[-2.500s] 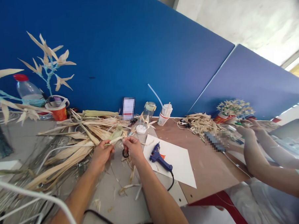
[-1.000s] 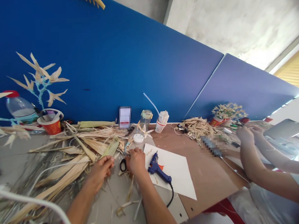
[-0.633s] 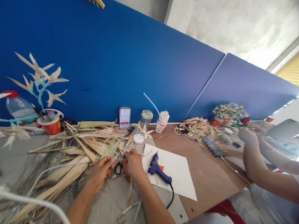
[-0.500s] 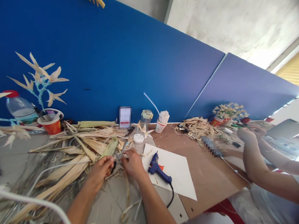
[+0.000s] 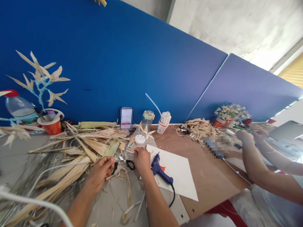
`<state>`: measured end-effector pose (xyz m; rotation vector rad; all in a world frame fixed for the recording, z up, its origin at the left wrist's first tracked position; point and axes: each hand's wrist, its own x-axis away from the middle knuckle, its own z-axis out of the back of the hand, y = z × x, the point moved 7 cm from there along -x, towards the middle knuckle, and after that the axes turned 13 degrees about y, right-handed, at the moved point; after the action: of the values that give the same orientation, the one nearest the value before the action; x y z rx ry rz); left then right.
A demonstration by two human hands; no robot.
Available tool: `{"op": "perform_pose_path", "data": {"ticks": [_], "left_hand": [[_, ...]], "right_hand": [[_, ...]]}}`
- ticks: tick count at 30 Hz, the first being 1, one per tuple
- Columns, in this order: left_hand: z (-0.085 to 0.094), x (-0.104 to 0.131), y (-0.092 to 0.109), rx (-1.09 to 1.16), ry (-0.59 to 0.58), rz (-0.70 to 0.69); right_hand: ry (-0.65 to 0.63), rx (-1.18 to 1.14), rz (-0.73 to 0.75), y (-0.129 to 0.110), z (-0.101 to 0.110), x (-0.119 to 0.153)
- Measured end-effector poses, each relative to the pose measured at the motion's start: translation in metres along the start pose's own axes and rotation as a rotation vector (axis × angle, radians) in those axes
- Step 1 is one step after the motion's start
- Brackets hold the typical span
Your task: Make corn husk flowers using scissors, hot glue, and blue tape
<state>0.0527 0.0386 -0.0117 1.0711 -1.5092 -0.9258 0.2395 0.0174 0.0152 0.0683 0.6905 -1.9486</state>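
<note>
My left hand is closed in a pinch beside the pile of dried husks; what its fingertips hold is too small to make out. To its right, my right hand has its fingers curled together, and anything inside them is hidden. Scissors with black handles lie between the two hands. Just right of my right hand, a blue glue gun rests on a white sheet. Behind that hand is a white lid with a pale husk flower.
A red cup holds a husk-flower branch at the left, near a plastic bottle. A phone, a clear jar and a paper cup stand along the blue partition. Another person's hands are at the right.
My right hand has moved right, away from my left hand, towards the glue gun. The scissors between the hands now show clearly. My left hand has barely shifted.
</note>
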Motion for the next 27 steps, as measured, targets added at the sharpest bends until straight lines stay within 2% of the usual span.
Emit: {"op": "perform_pose_path", "data": {"ticks": [4,8,16,21,27], "left_hand": [[0.002,-0.003,-0.003,0.027,0.001,0.007],[0.004,-0.005,-0.004,0.048,-0.008,0.012],[0.003,-0.003,-0.001,0.036,-0.035,0.003],[0.002,-0.003,-0.001,0.041,-0.044,-0.003],[0.002,-0.002,0.001,0.042,-0.038,0.002]], "right_hand": [[-0.096,0.007,0.053,-0.010,-0.006,0.007],[-0.122,0.001,0.117,-0.019,-0.010,0.014],[-0.200,-0.003,0.132,-0.018,-0.020,0.018],[-0.277,-0.032,0.185,-0.026,-0.017,0.021],[-0.316,-0.118,0.128,-0.029,-0.012,0.019]]}}
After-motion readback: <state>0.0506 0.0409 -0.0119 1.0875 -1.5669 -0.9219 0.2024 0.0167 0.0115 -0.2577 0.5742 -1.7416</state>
